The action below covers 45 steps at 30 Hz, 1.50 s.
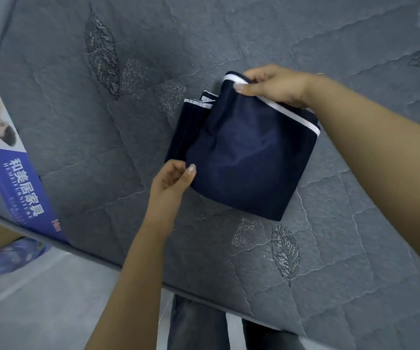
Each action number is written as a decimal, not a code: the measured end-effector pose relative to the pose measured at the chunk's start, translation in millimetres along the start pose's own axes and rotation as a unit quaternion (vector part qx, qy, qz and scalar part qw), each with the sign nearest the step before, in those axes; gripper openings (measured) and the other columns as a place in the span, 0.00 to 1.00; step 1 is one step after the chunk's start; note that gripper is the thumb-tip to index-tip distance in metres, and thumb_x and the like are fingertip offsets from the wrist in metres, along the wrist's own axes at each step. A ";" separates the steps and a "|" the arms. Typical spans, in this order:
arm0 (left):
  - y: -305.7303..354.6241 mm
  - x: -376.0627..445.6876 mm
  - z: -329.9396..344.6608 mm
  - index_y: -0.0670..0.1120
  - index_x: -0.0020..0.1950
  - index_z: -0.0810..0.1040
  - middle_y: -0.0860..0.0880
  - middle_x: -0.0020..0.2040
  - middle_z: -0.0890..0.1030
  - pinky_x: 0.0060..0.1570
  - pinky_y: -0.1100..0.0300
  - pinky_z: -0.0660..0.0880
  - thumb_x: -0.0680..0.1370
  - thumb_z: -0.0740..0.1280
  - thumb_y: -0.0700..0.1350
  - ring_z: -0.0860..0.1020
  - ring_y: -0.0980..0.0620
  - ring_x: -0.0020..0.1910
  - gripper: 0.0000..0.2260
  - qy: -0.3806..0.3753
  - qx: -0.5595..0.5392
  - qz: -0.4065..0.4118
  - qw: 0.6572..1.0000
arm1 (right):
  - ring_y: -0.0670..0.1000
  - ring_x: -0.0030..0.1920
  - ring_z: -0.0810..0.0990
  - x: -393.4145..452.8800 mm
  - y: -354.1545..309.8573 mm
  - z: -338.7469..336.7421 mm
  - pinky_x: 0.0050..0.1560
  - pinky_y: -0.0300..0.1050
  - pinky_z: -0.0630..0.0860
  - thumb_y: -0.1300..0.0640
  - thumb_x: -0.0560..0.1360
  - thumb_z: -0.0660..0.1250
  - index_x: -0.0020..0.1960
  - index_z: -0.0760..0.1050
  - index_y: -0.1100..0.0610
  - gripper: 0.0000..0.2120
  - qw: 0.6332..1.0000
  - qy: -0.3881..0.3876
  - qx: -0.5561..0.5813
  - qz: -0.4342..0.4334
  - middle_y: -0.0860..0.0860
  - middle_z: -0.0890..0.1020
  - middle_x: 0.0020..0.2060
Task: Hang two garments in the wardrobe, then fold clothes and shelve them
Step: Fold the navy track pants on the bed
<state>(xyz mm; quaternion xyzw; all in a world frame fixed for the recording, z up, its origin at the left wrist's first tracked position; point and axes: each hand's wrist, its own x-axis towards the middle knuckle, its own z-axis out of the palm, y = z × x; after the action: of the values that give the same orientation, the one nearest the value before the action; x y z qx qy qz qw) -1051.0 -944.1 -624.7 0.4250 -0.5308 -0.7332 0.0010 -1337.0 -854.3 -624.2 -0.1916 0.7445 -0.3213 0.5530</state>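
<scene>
A navy garment (pixel 249 157) with white trim lies folded into a rough square on the grey quilted mattress (pixel 98 127). My right hand (pixel 277 84) pinches its far edge along the white band. My left hand (pixel 171 183) grips the near left corner between thumb and fingers. A striped inner layer shows at the upper left of the fold. No wardrobe or shelf is in view.
A blue and white printed label (pixel 19 178) lies on the mattress's left side. The mattress edge (pixel 118 266) runs diagonally below my arms, with pale floor (pixel 40 306) beyond. A blue object (pixel 9 256) sits on the floor at left. My trousered legs (pixel 199 327) stand by the edge.
</scene>
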 end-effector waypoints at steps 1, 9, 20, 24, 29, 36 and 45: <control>-4.4 5.6 -0.5 0.47 0.46 0.75 0.52 0.44 0.78 0.52 0.61 0.74 0.78 0.69 0.45 0.76 0.58 0.46 0.04 0.055 0.017 -0.014 0.998 | 0.44 0.38 0.81 12.2 1.0 12.0 0.43 0.38 0.79 0.50 0.80 0.65 0.50 0.79 0.54 0.09 1.000 0.021 -0.023 -0.002 0.49 0.83 0.42; 0.4 55.5 12.7 0.50 0.77 0.61 0.52 0.74 0.64 0.73 0.49 0.61 0.74 0.67 0.61 0.62 0.53 0.73 0.35 0.121 0.199 0.038 0.972 | 0.43 0.38 0.79 34.6 16.1 39.2 0.44 0.38 0.76 0.52 0.78 0.67 0.52 0.80 0.59 0.11 0.989 0.134 0.033 -0.046 0.48 0.81 0.40; -3.4 84.7 29.2 0.42 0.64 0.78 0.48 0.60 0.78 0.63 0.50 0.71 0.82 0.62 0.47 0.75 0.51 0.59 0.14 0.098 0.335 0.135 0.927 | 0.48 0.47 0.74 35.4 12.9 39.3 0.50 0.38 0.72 0.52 0.79 0.67 0.57 0.75 0.71 0.20 0.990 0.120 0.007 -0.076 0.54 0.75 0.48; 1.8 94.4 23.3 0.43 0.53 0.80 0.49 0.51 0.82 0.60 0.53 0.76 0.83 0.62 0.48 0.78 0.53 0.51 0.11 0.087 0.204 0.045 0.974 | 0.46 0.49 0.75 34.4 9.8 22.1 0.53 0.38 0.72 0.42 0.72 0.72 0.59 0.71 0.56 0.24 0.993 0.096 -0.067 -0.025 0.48 0.76 0.52; 0.0 94.1 9.7 0.43 0.61 0.80 0.50 0.55 0.83 0.61 0.56 0.76 0.81 0.65 0.49 0.80 0.54 0.56 0.13 0.000 0.151 0.001 0.989 | 0.48 0.45 0.86 -1.9 28.4 1.3 0.44 0.43 0.80 0.33 0.60 0.77 0.55 0.78 0.44 0.28 0.988 -0.074 -0.047 0.130 0.45 0.86 0.47; -9.6 76.9 30.8 0.49 0.62 0.79 0.52 0.56 0.82 0.65 0.58 0.68 0.78 0.68 0.52 0.78 0.53 0.57 0.15 -0.055 0.429 0.138 0.891 | 0.52 0.46 0.86 -82.0 123.6 65.5 0.40 0.42 0.82 0.43 0.63 0.80 0.56 0.81 0.52 0.25 0.955 0.078 0.234 0.167 0.51 0.86 0.49; -71.8 -51.1 35.4 0.50 0.74 0.63 0.55 0.69 0.69 0.68 0.58 0.68 0.75 0.72 0.52 0.69 0.60 0.66 0.31 0.183 0.164 0.042 0.968 | 0.48 0.52 0.84 -155.9 161.9 170.7 0.48 0.43 0.82 0.41 0.70 0.74 0.60 0.79 0.49 0.22 0.863 0.202 0.439 0.145 0.47 0.85 0.52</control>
<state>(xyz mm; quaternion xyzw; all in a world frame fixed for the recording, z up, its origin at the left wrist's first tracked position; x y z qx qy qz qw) -1008.2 -862.1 -646.3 0.5234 -0.6522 -0.5452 0.0587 -1114.9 -683.3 -657.8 0.2504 0.6412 -0.5623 0.4582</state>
